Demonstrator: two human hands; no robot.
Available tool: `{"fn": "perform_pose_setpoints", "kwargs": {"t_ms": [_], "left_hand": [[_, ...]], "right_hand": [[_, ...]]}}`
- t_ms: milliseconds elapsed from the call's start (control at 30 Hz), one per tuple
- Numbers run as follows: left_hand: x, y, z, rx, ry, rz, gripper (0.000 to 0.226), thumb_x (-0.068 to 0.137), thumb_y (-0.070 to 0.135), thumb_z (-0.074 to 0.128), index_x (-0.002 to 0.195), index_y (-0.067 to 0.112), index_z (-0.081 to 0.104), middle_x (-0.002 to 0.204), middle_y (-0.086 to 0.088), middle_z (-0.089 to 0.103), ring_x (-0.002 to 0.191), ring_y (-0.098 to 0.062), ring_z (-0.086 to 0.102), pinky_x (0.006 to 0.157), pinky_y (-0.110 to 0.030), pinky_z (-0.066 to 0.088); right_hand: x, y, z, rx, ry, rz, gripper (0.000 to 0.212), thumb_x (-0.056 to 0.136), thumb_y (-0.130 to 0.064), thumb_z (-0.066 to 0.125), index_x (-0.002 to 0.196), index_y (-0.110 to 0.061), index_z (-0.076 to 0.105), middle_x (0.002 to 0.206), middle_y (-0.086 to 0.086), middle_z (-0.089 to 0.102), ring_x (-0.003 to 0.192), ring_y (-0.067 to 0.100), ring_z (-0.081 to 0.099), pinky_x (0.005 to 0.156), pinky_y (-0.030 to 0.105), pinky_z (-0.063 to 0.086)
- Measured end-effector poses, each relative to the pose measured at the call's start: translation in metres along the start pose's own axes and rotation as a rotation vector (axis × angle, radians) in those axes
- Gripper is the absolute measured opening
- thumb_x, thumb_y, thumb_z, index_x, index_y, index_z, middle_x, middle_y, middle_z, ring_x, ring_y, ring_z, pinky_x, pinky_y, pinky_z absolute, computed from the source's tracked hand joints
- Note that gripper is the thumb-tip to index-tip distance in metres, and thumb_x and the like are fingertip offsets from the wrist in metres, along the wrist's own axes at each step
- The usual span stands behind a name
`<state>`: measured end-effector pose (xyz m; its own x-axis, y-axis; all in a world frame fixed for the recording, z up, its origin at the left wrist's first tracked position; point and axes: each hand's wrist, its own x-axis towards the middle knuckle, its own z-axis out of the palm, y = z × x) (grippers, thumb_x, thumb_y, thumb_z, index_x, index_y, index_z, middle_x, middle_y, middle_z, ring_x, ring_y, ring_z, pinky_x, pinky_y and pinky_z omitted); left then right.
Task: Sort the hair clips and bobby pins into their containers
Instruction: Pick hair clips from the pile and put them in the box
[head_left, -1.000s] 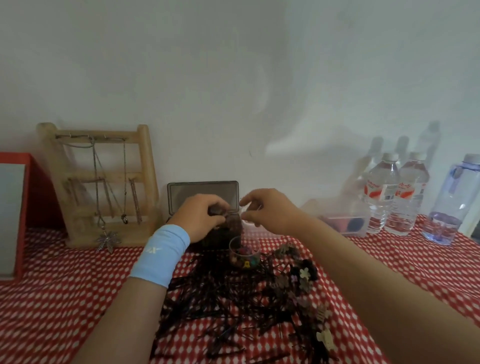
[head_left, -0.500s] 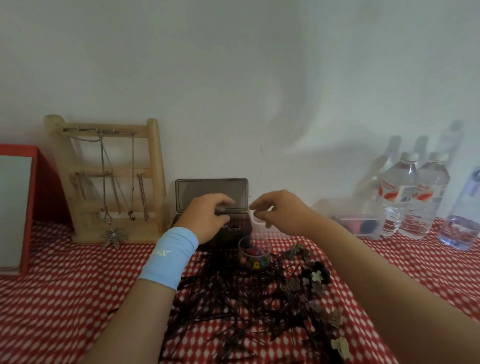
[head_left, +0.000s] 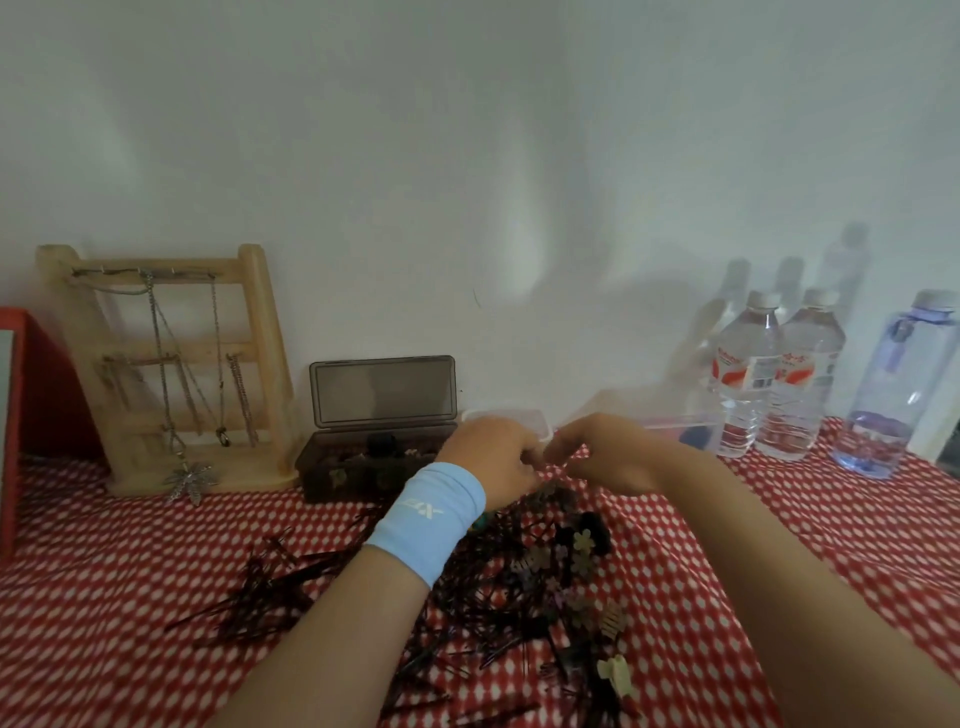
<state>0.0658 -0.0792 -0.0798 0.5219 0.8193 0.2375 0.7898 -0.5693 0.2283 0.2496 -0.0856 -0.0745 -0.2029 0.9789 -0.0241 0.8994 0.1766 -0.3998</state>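
Left hand (head_left: 493, 460), right hand (head_left: 610, 457) meeting over dark pin-and-clip pile (head_left: 511, 613), probably freeing one piece; whether gripping anything, cannot tell. Smoky plastic open-lidded box (head_left: 363, 467) waiting left.

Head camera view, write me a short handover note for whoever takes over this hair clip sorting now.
Left hand and right hand: fingertips meet above the pile, fingers curled; what either grip holds is too blurred to tell.
Dark box: lid open, some clips inside, left of the hands. Clear container behind them; contents hidden.
Done: a few clips boxed.
Left: the pile of bobby pins and flower clips on the checked cloth.
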Motion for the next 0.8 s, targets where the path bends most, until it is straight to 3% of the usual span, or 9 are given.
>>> {"fn": "perform_pose_setpoints", "kwargs": {"t_ms": [100,200,300,467,533,600,700,800], "left_hand": [[0.010,0.005,0.009,0.287,-0.088,-0.025,0.034,0.085,0.056,0.059,0.090,0.026,0.073,0.092,0.005,0.064,0.106,-0.022,0.054,0.110,-0.040,0.028],[0.018,0.005,0.017,0.344,-0.136,-0.035,0.036,0.084,0.059,0.060,0.096,0.028,0.074,0.103,0.003,0.066,0.109,-0.023,0.053,0.109,-0.040,0.025],[0.021,0.001,0.019,0.244,-0.178,-0.025,0.028,0.085,0.051,0.064,0.102,0.033,0.075,0.107,0.005,0.070,0.106,-0.020,0.058,0.103,-0.035,0.035],[0.022,-0.012,0.012,-0.104,-0.138,-0.107,0.010,0.082,0.033,0.068,0.091,0.031,0.072,0.097,0.013,0.069,0.092,-0.010,0.064,0.092,-0.033,0.053],[0.022,-0.014,0.012,-0.182,-0.084,-0.104,0.010,0.082,0.027,0.069,0.091,0.033,0.069,0.094,0.015,0.066,0.088,-0.007,0.063,0.089,-0.033,0.054],[0.022,-0.013,0.013,-0.186,-0.024,-0.066,0.016,0.086,0.029,0.067,0.100,0.035,0.072,0.094,0.017,0.061,0.089,-0.006,0.061,0.088,-0.029,0.052],[0.023,-0.010,0.015,-0.048,-0.031,-0.005,0.022,0.092,0.037,0.061,0.111,0.038,0.073,0.097,0.012,0.049,0.096,-0.012,0.056,0.086,-0.027,0.045],[0.024,-0.006,0.022,0.041,-0.136,0.001,0.029,0.094,0.036,0.059,0.122,0.037,0.068,0.117,0.001,0.054,0.108,-0.024,0.057,0.093,-0.035,0.046]], "right_hand": [[0.011,0.003,0.003,-0.034,-0.095,0.001,0.049,0.092,-0.003,0.059,0.132,-0.033,0.065,0.125,-0.014,0.068,0.107,0.006,0.064,0.094,0.025,0.051],[0.020,0.005,0.009,-0.107,-0.152,-0.032,0.053,0.090,-0.001,0.057,0.128,-0.036,0.066,0.121,-0.014,0.070,0.103,0.007,0.064,0.097,0.031,0.052],[0.023,0.008,0.009,-0.130,-0.161,-0.043,0.051,0.089,0.000,0.057,0.124,-0.034,0.069,0.116,-0.012,0.071,0.102,0.009,0.064,0.090,0.027,0.051],[0.024,0.018,0.002,-0.116,-0.157,-0.055,0.030,0.091,-0.025,0.069,0.120,-0.031,0.073,0.111,-0.013,0.073,0.093,0.008,0.067,0.088,0.027,0.055],[0.021,0.021,-0.002,-0.030,-0.155,-0.043,0.022,0.092,-0.019,0.069,0.110,-0.027,0.078,0.101,-0.011,0.075,0.079,0.002,0.071,0.078,0.025,0.060],[0.019,0.022,-0.007,-0.019,-0.139,-0.019,0.024,0.091,-0.009,0.064,0.102,-0.023,0.080,0.093,-0.008,0.075,0.065,-0.003,0.067,0.062,0.015,0.054],[0.019,0.023,-0.012,-0.071,-0.112,0.015,0.029,0.089,-0.010,0.060,0.101,-0.025,0.081,0.099,-0.010,0.072,0.080,0.003,0.064,0.074,0.021,0.050],[0.019,0.021,-0.011,-0.057,-0.114,0.035,0.025,0.090,-0.018,0.061,0.101,-0.027,0.081,0.104,-0.009,0.074,0.089,0.008,0.064,0.086,0.029,0.053]]}}
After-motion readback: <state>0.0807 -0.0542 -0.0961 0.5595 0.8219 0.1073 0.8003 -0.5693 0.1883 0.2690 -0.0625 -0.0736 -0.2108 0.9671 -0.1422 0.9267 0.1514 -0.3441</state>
